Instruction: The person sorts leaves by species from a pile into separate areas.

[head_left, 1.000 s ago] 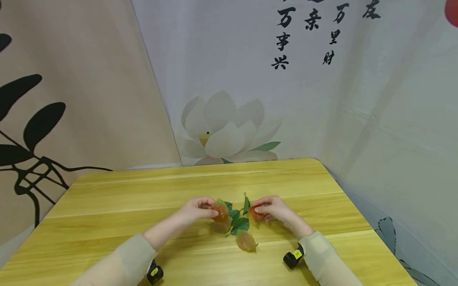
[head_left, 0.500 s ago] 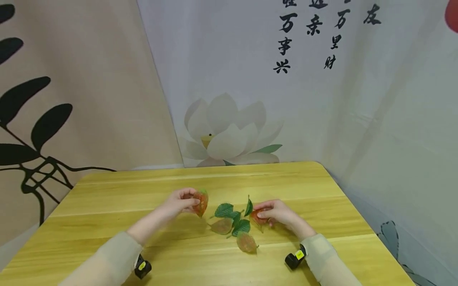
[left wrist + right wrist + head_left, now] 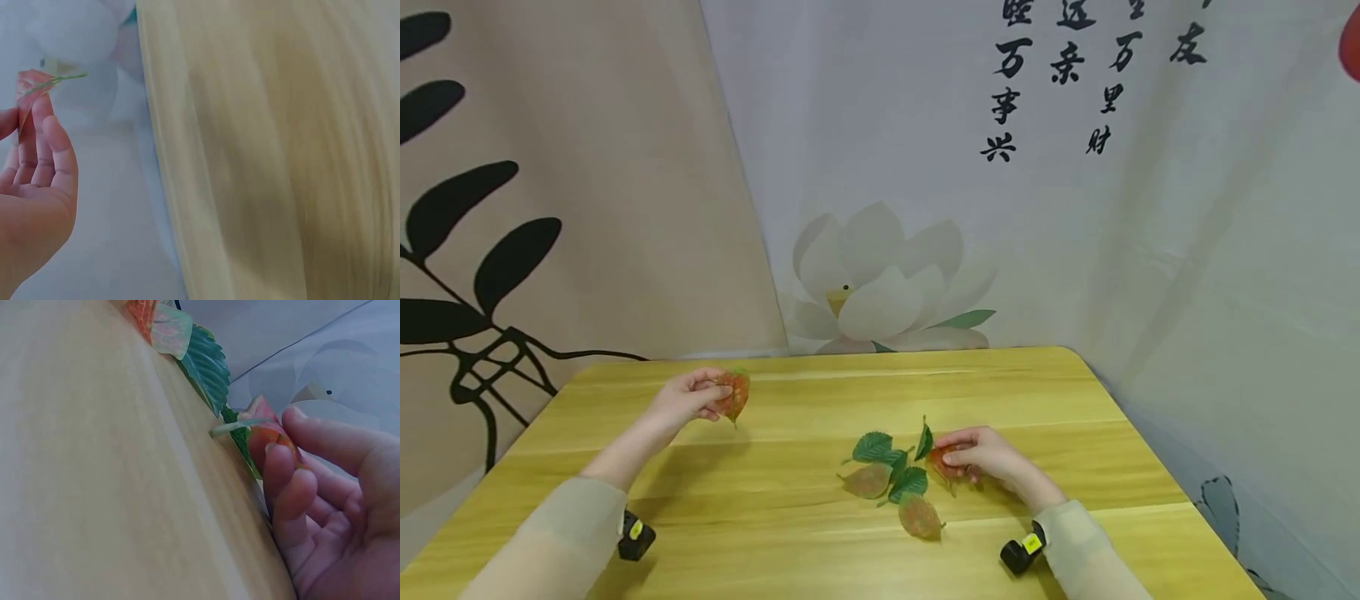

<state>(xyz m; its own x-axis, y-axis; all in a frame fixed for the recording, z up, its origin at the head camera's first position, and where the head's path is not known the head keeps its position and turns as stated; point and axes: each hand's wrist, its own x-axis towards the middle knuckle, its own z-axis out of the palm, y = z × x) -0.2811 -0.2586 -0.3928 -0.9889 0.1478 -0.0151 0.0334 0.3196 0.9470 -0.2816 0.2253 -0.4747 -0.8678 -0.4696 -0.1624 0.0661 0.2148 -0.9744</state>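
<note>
High over the left far part of the table, my left hand (image 3: 688, 397) pinches a red-orange leaf (image 3: 737, 395) by its edge. The left wrist view has this leaf (image 3: 34, 84) between thumb and fingertips, its green stem sticking out. My right hand (image 3: 985, 454) pinches another red-orange leaf (image 3: 942, 463) low beside the leaf cluster. Its pale stem shows in the right wrist view, where thumb and fingers hold the leaf (image 3: 269, 434). Several green leaves (image 3: 872, 447) lie grouped left of the right hand. Two dull reddish leaves, one left (image 3: 868, 481) and one nearer (image 3: 919, 517), lie against them.
The wooden table (image 3: 760, 517) has a rounded far right corner. Behind it hangs a cloth backdrop (image 3: 910, 175) with a printed lotus, leaves and black characters. A black wrist camera (image 3: 636, 536) sits under the left sleeve, another (image 3: 1022, 550) under the right.
My left hand has lifted its red-orange leaf off the cluster and carried it left and away toward the far edge. The right hand stays nearly in place with its leaf.
</note>
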